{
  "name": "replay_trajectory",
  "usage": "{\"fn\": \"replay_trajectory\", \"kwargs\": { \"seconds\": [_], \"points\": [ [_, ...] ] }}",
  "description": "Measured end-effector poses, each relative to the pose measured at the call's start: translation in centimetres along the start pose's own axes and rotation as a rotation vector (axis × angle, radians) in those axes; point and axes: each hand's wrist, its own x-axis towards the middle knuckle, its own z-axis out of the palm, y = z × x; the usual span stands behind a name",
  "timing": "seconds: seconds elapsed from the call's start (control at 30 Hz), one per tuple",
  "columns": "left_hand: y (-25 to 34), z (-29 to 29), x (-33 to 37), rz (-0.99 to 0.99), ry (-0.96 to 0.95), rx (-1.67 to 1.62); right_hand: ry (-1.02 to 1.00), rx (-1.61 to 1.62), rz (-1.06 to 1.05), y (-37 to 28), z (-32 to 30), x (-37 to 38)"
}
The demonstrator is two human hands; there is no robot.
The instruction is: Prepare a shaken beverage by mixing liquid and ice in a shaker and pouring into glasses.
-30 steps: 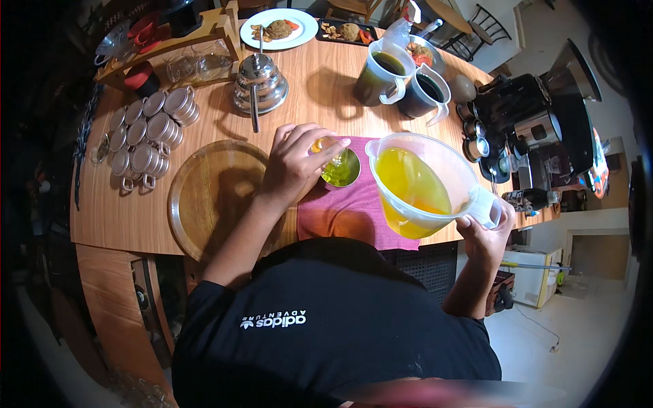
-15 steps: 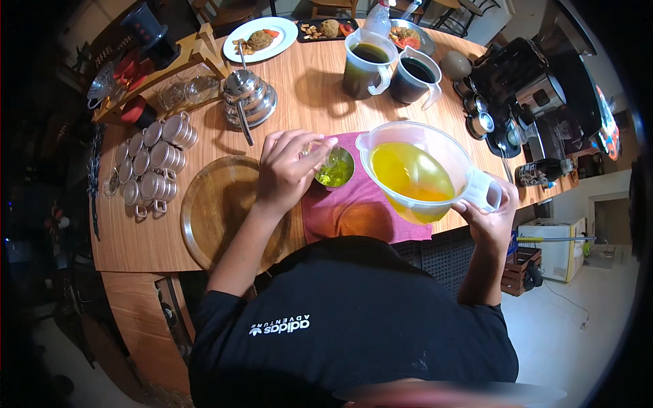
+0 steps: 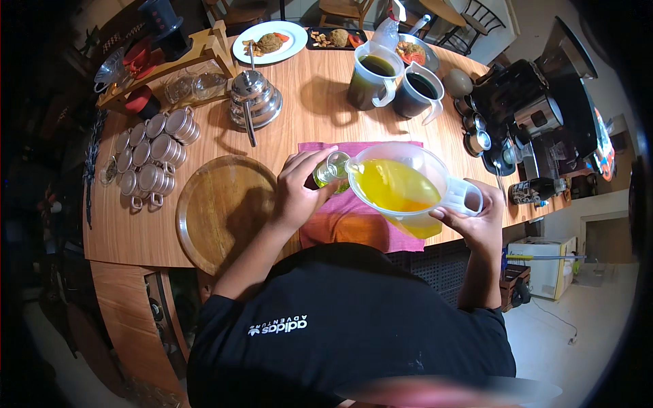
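Observation:
My right hand (image 3: 476, 212) is closed on the handle of a translucent plastic pitcher (image 3: 435, 163) that holds yellow liquid. The pitcher is tilted, its spout at the rim of a small clear glass (image 3: 335, 163). My left hand (image 3: 299, 187) grips that glass between thumb and fingers. Whether liquid is flowing from the spout, I cannot tell. Partly hidden behind the glass and fingers is a metal cup (image 3: 345, 185) with bright green contents. It stands on a pink cloth (image 3: 326, 228).
A round wooden tray (image 3: 211, 204) lies left of the cloth, with several stacked cups (image 3: 153, 153) beyond it. Farther back stand a steel gooseneck kettle (image 3: 255, 102), a pitcher of dark green liquid (image 3: 371, 78) and a pitcher of darker liquid (image 3: 416, 92). Black equipment (image 3: 524, 95) occupies the right.
My left hand has turned, bringing the glass rim into view above the metal cup. The pitcher has moved left, so its spout now meets the glass rim.

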Motion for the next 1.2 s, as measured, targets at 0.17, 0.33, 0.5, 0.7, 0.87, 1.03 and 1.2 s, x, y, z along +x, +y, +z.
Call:
{"fn": "replay_trajectory", "kwargs": {
  "seconds": [0.17,0.33,0.5,0.7,0.87,1.03,1.2],
  "points": [
    [-0.3,0.4,-0.5,-0.022,0.061,-0.027,-0.004,0.007,0.010,-0.2,0.4,0.7],
    [-0.1,0.5,-0.7,-0.041,0.056,-0.078,-0.036,-0.028,0.051,-0.5,0.3,1.2],
    [-0.4,0.7,-1.0,-0.053,0.052,-0.105,-0.031,-0.049,0.064,-0.3,0.6,1.4],
    [-0.7,0.7,-0.8,-0.029,0.054,-0.118,-0.058,-0.046,0.063,-1.0,0.3,1.8],
    [-0.9,0.3,-0.9,-0.060,0.034,-0.160,0.008,-0.002,0.023,-1.0,0.5,1.5],
    [-0.8,-0.3,-0.5,-0.037,0.016,-0.134,0.029,0.137,0.052,-0.1,0.4,1.4],
    [-0.8,-0.7,0.0,-0.024,-0.009,-0.092,0.132,0.334,-0.020,1.4,0.5,0.5]
  ]
}}
